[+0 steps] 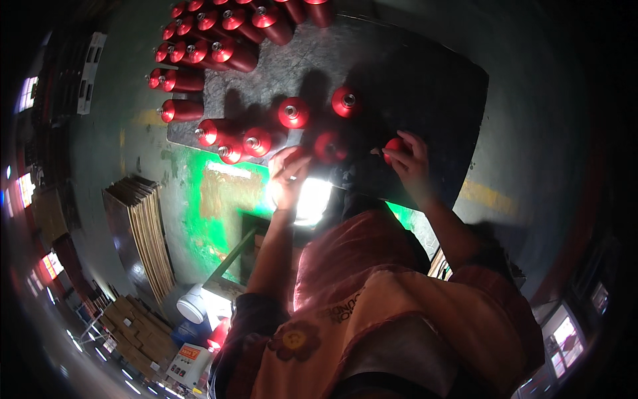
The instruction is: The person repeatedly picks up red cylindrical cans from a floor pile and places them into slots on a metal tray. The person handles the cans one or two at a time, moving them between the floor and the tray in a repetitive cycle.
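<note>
Red metal bottles with silvery necks stand on a dark table (pixel 425 80). One shadowed red bottle (pixel 330 147) is between my hands, near the table's front edge. Behind it are two more, a red bottle (pixel 293 112) and another red bottle (pixel 346 102). My right hand (pixel 411 159) is closed around a rounded red bottle (pixel 393 150), with a small pale tip on its left. My left hand (pixel 288 174) is at the front edge, fingers curled in. Whatever lies between those fingers is too small and glare-washed to name. Beside this hand is a red bottle (pixel 257 141).
Rows of red bottles (pixel 222 50) crowd the table's far left. A glaring white patch (pixel 312 201) shows below the front edge. Flat brown sheets (pixel 143 233) lean at the left over a green-painted floor (pixel 206 199). Stacked cardboard (pixel 136 332) is at lower left.
</note>
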